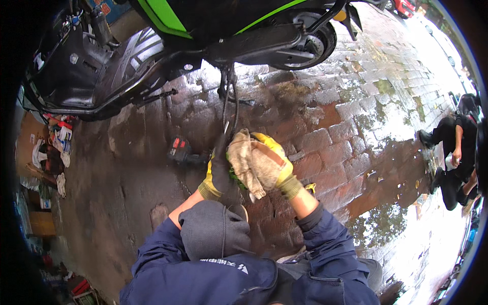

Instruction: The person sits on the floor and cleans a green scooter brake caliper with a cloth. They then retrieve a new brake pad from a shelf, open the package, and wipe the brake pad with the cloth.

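While the view looks down from a head camera, a heap of rags and small containers (53, 147) lies at the left edge of the frame on wet ground. Above it, across the upper left and top, a black scooter (101, 66) with green panels stands on its kickstand. Just left of centre, a red and black power tool (181, 150) rests on the damp brick paving (335, 132). At centre, the person's left hand (217, 173), in a dark glove with a yellow cuff, is clenched around a thin black cable (230, 101) that hangs down from the scooter. Touching it on the right, the right hand (269, 162), in a yellow and grey work glove, grasps a dirty beige rag (244, 162) pressed against something green, mostly hidden. Blue jacket sleeves fill the lower centre. At the far right edge, another person (455, 157) in dark clothes crouches on the pavement.
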Motion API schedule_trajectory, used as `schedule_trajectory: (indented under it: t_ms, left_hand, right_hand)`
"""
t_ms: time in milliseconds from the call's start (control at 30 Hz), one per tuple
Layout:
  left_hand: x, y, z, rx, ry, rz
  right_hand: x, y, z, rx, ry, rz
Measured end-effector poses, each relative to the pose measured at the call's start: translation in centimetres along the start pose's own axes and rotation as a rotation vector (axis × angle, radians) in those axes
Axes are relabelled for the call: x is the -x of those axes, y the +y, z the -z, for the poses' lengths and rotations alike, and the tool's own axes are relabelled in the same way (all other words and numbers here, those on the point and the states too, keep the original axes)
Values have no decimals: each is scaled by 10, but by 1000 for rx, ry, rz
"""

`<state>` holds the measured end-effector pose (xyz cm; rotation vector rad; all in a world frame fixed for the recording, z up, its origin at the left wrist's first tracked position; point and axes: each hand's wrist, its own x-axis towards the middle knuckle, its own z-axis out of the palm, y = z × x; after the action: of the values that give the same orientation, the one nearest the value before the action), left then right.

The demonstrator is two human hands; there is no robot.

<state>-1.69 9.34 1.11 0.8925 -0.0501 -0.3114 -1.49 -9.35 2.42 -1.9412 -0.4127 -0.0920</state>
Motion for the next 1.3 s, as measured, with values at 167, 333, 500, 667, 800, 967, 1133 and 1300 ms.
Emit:
schedule_trajectory:
  t_ms: [167,333,500,667,800,967,1133,1300]
  left_hand:
    - [-13,-24,54,-475,33,1]
    - [-15,-8,35,-2,184,281]
    - [-6,-23,44,-222,46,178]
    - [-10,-22,48,-31,51,232]
    - [-5,-26,23,-623,-29,-104]
    - [-2,-18,47,-489,66,59]
    - [-12,-5,23,-20,151,307]
    - [-5,5,15,-760,-70,-83]
  right_hand:
    - [35,15,8,-1135,-108,-365]
    - [79,36,12,-435,-310,-185]
    - [45,29,6,-2044,-73,-566]
    - [-50,-38,32,-115,-95,-232]
    - [-70,-52,37,216,-158,-226]
    - [-16,-13,34,382,-116,216]
    - [53,31,11,269,43,19]
    - [12,8,44,390,3,217]
